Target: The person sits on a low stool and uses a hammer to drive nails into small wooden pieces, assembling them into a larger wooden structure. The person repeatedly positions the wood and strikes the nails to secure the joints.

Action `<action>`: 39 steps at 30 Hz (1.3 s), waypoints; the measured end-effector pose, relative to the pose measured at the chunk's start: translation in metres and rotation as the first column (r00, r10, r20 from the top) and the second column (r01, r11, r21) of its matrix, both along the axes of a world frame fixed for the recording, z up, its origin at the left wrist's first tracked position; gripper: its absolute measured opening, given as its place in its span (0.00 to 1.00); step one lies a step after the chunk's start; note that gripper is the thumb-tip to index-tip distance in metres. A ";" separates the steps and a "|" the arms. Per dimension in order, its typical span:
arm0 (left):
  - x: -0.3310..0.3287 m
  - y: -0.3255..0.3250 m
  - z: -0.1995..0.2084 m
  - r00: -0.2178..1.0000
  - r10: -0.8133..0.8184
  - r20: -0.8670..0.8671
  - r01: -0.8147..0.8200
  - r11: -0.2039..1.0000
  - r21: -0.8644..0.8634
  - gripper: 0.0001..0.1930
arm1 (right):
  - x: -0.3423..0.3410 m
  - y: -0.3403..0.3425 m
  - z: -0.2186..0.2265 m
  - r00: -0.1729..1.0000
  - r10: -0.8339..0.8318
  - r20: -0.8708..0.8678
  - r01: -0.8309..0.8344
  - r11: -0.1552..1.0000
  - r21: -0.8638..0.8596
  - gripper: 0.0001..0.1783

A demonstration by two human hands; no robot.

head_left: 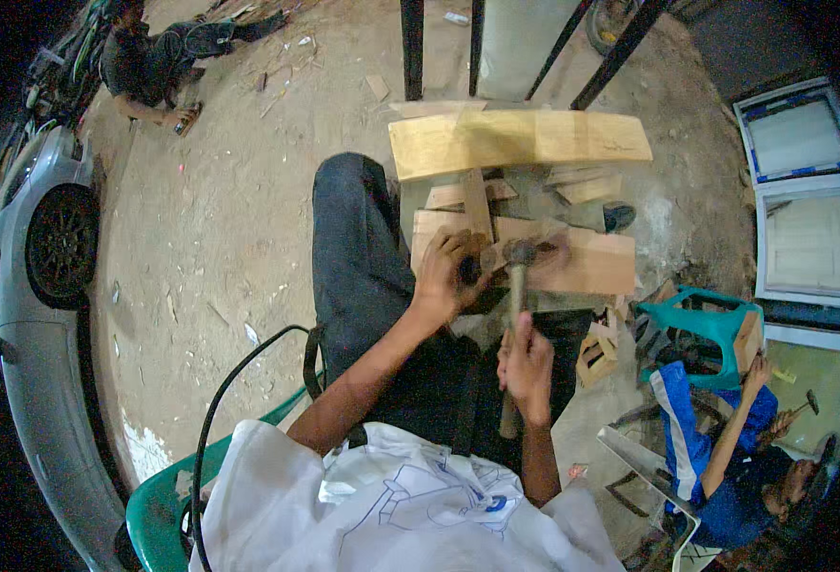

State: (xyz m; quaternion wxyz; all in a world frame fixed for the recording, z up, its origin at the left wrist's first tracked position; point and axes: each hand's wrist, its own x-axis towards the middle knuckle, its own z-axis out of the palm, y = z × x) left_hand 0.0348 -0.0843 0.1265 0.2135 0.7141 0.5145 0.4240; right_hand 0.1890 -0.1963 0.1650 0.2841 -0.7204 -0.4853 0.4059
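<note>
My right hand (526,364) is wrapped round the wooden handle of a hammer (518,300). The dark hammer head, slightly blurred, hovers over a light wooden board (591,262) lying across in front of my knees. Against the left part of that board is my left hand (442,275), its fingers curled close to the hammer head. What those fingers pinch is too small or hidden to make out. A narrow wooden strip (477,205) reaches from the board toward the far side, beyond my left fingertips.
A longer yellowish plank (525,143) lies beyond the board, with wood offcuts (591,188) between. Dark metal legs (413,57) stand at the back. At right, a co-worker holds a hammer (806,405) near a green stool (691,324). A grey car (48,381) stands left; another person sits far left.
</note>
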 end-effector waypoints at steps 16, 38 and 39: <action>0.002 -0.007 -0.006 0.997 0.038 0.063 -0.028 0.987 -0.161 0.19 | -0.011 -0.011 0.001 0.999 0.018 -0.045 -0.006 0.966 0.258 0.30; 0.000 -0.005 0.003 0.997 -0.010 -0.076 0.001 0.994 -0.113 0.19 | -0.037 -0.006 0.031 0.987 0.038 -0.158 0.005 0.964 0.265 0.28; -0.001 -0.006 0.007 0.997 -0.022 -0.080 0.012 0.991 -0.130 0.19 | -0.036 -0.008 0.017 0.997 0.053 -0.052 -0.033 0.943 0.332 0.28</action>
